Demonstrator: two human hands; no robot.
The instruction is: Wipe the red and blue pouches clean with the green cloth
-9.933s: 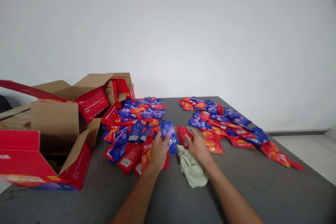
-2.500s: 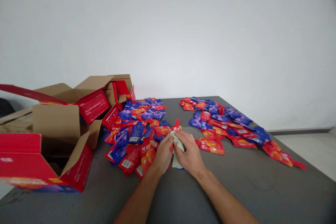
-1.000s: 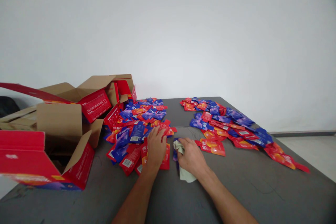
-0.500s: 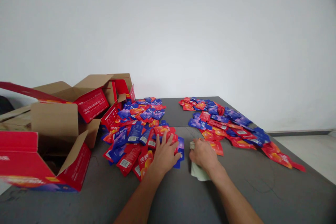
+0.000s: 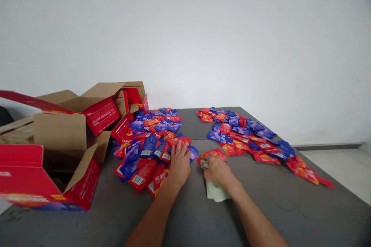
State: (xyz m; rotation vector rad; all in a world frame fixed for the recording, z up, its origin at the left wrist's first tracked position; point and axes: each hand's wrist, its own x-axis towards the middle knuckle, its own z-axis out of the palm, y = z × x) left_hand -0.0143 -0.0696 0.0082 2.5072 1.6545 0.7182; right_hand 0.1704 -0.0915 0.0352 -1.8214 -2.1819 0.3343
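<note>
Near the middle of the grey table (image 5: pixel 197 208), my left hand (image 5: pixel 179 164) rests on the right edge of a pile of red and blue pouches (image 5: pixel 147 146), its fingers over a red pouch and a blue pouch (image 5: pixel 193 152) sticking out beside them. To its right, my right hand (image 5: pixel 216 168) is closed on a pale green cloth (image 5: pixel 216 192), which hangs down below the palm onto the table. A red pouch (image 5: pixel 218 153) lies flat just beyond the right hand's fingers, partly under them.
Open red cardboard boxes (image 5: pixel 95 115) stand at the left, with a nearer one (image 5: pixel 26 171) at the front left. More pouches (image 5: pixel 169 121) lie at the back. A long spread of pouches (image 5: pixel 261 139) runs along the right side. A white wall rises behind the table.
My right hand has shifted slightly left with the cloth, and a red pouch now lies at its fingertips. My left hand's fingers have drawn closer together, and the blue pouch near it has turned.
</note>
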